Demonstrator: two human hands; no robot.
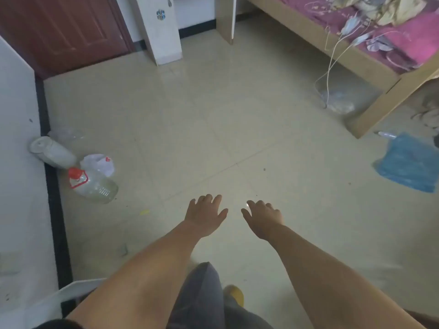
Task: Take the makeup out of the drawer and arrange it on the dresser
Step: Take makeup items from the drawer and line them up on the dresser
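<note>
Makeup unseen; left hand point(206, 216) and right hand point(263, 217) spread, grip empty.

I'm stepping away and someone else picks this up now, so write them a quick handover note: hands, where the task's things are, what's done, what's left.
Left hand: open, empty, stretched out over the floor.
Right hand: open, empty, alongside it.
No drawer, dresser or makeup in view; the camera faces bare floor tiles, with a plastic jug by the left wall, a blue cloth and a bed to the right.
Done: nothing that can be seen.
Left: find the drawer, take out the makeup, arrange it on the dresser.
</note>
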